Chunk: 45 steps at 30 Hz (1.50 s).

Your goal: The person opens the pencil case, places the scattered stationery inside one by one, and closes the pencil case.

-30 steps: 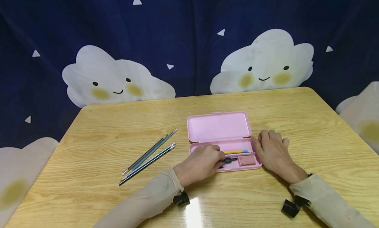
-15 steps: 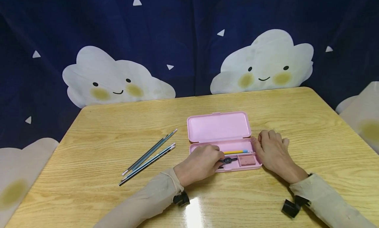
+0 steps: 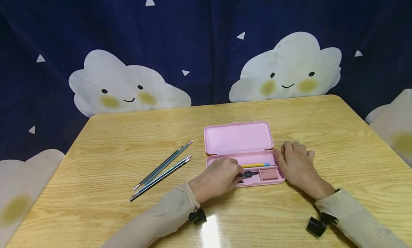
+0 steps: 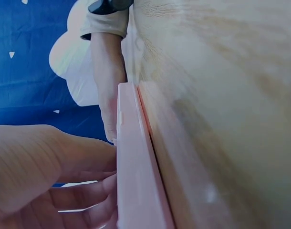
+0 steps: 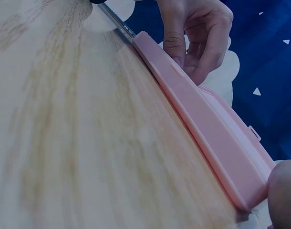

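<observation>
In the head view a pink pencil case [image 3: 238, 138] lies with its lid folded back. My left hand [image 3: 217, 179] reaches into its left part, thumb and fingers pinching the end of a black drawing compass [image 3: 248, 174] in the front compartment; the fingertips are partly hidden. Behind the compass lies a yellow pencil [image 3: 255, 165] with a blue end. A pink eraser [image 3: 268, 174] fills the small compartment at the right. My right hand [image 3: 297, 167] rests at the case's right end, its thumb touching the rim and its fingers loosely bent on the table.
Several dark and blue-green pencils [image 3: 161, 173] lie in a loose bunch on the wooden table [image 3: 106, 151], left of the case. A dark blue curtain [image 3: 206, 44] with clouds hangs behind the table's far edge.
The left fingers have shifted very slightly left, showing a little more of the yellow pencil. The right hand and the case stay in place.
</observation>
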Each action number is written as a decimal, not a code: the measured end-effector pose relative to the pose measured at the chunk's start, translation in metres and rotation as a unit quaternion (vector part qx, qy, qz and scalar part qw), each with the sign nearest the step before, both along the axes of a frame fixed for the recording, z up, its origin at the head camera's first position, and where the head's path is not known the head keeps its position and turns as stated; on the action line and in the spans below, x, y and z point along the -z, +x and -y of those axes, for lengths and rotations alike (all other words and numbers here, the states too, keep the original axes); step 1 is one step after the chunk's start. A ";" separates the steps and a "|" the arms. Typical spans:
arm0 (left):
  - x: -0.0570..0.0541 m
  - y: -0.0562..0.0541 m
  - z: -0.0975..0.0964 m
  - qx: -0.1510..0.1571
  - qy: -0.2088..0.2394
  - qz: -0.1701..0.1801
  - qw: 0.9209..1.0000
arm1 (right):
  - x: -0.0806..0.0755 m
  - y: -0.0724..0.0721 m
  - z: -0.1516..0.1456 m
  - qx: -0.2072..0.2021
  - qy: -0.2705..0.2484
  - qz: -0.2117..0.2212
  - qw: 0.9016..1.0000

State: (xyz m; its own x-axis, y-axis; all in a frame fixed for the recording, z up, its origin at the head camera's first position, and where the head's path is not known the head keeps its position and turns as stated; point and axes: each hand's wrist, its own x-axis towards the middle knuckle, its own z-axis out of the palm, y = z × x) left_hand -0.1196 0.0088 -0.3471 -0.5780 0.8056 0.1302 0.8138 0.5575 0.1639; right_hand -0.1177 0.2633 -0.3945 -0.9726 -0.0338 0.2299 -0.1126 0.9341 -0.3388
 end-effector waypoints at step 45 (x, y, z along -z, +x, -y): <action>-0.010 -0.012 0.029 -0.039 0.058 0.022 0.997 | 0.000 -0.001 0.001 0.003 -0.004 -0.006 1.000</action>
State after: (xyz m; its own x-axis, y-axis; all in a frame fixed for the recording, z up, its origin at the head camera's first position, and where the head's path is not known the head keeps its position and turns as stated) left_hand -0.1314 -0.0206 -0.3368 -0.6458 0.7391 0.1917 0.7591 0.5944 0.2657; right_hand -0.1183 0.2625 -0.3945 -0.9702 -0.0268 0.2409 -0.1114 0.9319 -0.3451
